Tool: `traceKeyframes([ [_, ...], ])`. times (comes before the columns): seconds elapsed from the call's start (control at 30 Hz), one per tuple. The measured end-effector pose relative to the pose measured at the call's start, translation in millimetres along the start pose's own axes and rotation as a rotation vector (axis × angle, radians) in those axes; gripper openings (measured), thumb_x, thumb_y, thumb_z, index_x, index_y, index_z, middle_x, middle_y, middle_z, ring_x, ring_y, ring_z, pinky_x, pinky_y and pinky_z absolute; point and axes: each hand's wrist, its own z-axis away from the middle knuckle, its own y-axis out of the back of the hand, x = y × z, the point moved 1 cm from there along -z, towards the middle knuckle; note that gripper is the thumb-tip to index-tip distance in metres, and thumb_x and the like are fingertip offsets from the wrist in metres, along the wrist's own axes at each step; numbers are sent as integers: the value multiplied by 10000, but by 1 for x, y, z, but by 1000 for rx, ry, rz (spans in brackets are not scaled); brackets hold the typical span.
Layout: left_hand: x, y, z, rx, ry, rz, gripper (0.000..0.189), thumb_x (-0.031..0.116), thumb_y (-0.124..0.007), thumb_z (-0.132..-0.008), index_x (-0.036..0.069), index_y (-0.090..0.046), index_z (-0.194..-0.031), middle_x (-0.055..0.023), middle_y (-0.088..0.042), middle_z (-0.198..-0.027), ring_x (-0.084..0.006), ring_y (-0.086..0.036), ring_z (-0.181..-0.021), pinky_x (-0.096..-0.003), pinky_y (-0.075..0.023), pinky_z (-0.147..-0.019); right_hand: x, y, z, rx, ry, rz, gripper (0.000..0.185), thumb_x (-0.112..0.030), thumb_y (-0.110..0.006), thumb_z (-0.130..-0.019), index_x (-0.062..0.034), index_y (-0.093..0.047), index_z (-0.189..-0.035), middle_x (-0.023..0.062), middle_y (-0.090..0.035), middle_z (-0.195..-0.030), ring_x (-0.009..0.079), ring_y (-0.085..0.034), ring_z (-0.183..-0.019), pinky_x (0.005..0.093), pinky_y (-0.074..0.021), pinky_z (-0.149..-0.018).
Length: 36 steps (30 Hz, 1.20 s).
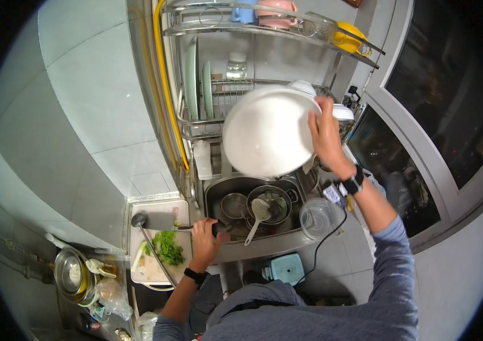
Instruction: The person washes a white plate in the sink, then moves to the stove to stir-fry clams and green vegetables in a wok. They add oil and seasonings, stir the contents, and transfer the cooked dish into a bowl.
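Note:
My right hand (pixel 328 132) grips the rim of a large white bowl (pixel 269 132), which is tilted above the far side of the sink (pixel 211 196). My left hand (pixel 205 238) is at the sink's left front edge, beside the handle of a cleaver (pixel 160 221); whether it holds anything is hard to tell. The cleaver's blade lies across the cutting board (pixel 139 277), behind chopped leafy greens (pixel 167 248). A metal ladle (pixel 149 243) rests over the board. In the sink are a small pan (pixel 233 206), a pot (pixel 286 198) and a pale slotted spoon (pixel 260 211).
Behind the sink stands a metal dish rack (pixel 201 122) with green plates (pixel 192 79); cups sit on its upper shelf. A white bottle (pixel 203 160) is left of the bowl. A clear plastic container (pixel 318 218) stands right of the sink, near a black cable (pixel 331 236). Stacked bowls (pixel 69 273) are far left.

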Motion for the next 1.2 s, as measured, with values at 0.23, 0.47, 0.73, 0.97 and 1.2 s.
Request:
traceKeyframes([
  [0.23,-26,-29,15,-39,113,147,462,-12,-731,-782,71,-552,-1200,-163,-541,-1141,-363,-573,-1022,-452,-456,-868,-7,-17,-110,78,325,83,375,45,-515,-921,-41,-422,-1274,247,-659,-1029,488,-621,-870,519,-499,-711],
  [0.47,-38,-67,41,61,139,330,413,12,-728,-801,70,-562,-1174,-139,-541,-1076,-303,-606,-914,-403,-517,-767,12,-36,-141,103,634,156,501,102,-537,-838,-37,-565,-1318,140,-631,-1330,333,-626,-1186,388,-522,-997],
  [0.73,-34,-73,63,121,138,351,458,34,-742,-791,90,-531,-1194,-149,-529,-1110,-342,-609,-930,-437,-525,-782,5,-30,-128,-78,363,-159,371,-171,-492,-1051,11,-601,-1356,136,-610,-1390,255,-534,-1332,355,-377,-1132],
  [0.97,-17,-48,96,-77,431,423,456,167,-694,-887,89,-482,-1284,-167,-459,-1268,-399,-503,-1168,-477,-453,-974,34,-44,-107,-222,531,-637,492,-226,-356,-1069,48,-448,-1467,250,-426,-1525,346,-431,-1404,491,-340,-1165],
  [1.2,7,0,112,77,455,464,535,376,-597,-997,77,-421,-1404,-191,-438,-1383,-374,-473,-1289,-457,-410,-1071,6,-128,-7,-468,69,-758,448,-229,-429,-1062,12,-503,-1433,183,-508,-1476,291,-522,-1314,435,-414,-1098],
])
